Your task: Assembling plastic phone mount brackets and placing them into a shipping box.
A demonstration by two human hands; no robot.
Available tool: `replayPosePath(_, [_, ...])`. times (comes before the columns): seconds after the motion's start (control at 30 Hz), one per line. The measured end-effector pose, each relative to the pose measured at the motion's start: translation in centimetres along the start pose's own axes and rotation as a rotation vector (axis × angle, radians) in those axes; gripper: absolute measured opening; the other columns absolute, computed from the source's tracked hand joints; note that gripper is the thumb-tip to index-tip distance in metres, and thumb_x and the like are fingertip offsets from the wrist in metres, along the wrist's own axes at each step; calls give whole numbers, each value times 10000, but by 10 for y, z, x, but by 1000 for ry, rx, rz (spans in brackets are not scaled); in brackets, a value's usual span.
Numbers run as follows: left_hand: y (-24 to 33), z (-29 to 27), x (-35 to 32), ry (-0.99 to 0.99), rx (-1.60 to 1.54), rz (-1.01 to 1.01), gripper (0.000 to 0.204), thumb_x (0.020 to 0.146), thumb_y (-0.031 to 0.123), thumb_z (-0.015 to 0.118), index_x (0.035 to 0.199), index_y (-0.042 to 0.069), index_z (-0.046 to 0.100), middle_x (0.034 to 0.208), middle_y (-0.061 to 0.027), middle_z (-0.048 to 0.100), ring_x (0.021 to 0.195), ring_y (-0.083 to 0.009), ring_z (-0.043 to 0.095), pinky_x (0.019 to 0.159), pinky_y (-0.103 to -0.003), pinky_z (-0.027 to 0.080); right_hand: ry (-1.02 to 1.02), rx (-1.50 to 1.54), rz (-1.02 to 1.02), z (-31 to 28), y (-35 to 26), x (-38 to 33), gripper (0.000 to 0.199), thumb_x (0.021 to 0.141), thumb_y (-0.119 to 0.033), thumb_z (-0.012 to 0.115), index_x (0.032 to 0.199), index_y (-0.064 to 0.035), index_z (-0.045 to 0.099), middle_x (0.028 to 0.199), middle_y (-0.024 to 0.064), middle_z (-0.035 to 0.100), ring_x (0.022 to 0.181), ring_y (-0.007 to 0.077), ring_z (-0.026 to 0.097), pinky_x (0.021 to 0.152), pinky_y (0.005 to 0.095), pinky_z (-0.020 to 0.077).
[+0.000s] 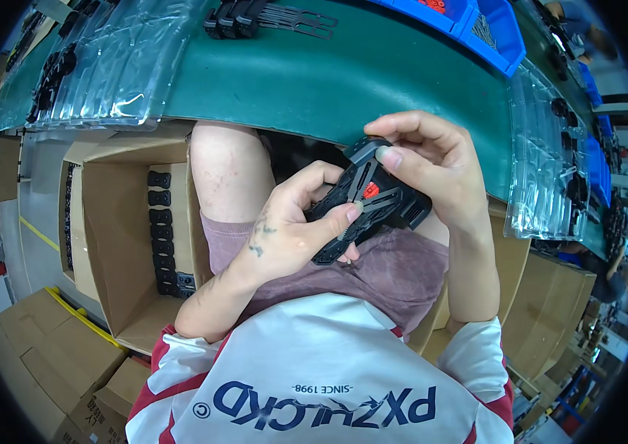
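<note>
Above my lap I hold a black plastic assembly point(399, 194) with a small red piece point(371, 191) at its middle and dark flat prongs across its face. My left hand point(290, 219) is closed round its lower left side, the thumb pressing on the prongs and a fingertip showing beneath. With thumb and forefinger, my right hand point(438, 167) pinches the upper end; its other fingers are curled and partly hidden. What kind of device it is, I cannot make out.
Ahead lies a green-topped bench point(277, 85) with black pronged parts point(254, 18). Blue bins point(495, 33) hold red pieces and metal pins. Clear plastic trays point(110, 74) line the bench at both sides. A cardboard box point(118, 222) with several black parts stands at my left.
</note>
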State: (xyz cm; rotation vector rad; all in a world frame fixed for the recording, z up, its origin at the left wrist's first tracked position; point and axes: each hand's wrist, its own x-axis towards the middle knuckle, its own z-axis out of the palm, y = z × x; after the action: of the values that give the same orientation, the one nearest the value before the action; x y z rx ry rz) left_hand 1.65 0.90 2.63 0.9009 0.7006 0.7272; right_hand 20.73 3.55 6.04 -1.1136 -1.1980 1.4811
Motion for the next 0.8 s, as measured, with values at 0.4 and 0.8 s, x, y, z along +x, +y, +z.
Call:
replayPosePath(0.4, [-14, -32, -19, 117, 179, -14, 225, 910, 145, 588, 710, 43, 576, 605, 32, 508, 490, -31, 406, 438, -158, 305, -408, -217, 166, 31, -10, 33, 331, 770, -92, 689, 1073, 25, 624, 755, 61, 633, 632, 81, 565, 577, 165, 433])
replayPosePath(0.8, [-6, -40, -14, 500, -99, 234, 148, 879, 124, 618, 866, -13, 673, 699, -19, 630, 551, -35, 508, 493, -124, 388, 155, -191, -134, 62, 39, 150, 429, 822, -135, 658, 1189, 45, 531, 991, 144, 604, 701, 162, 601, 668, 252, 516])
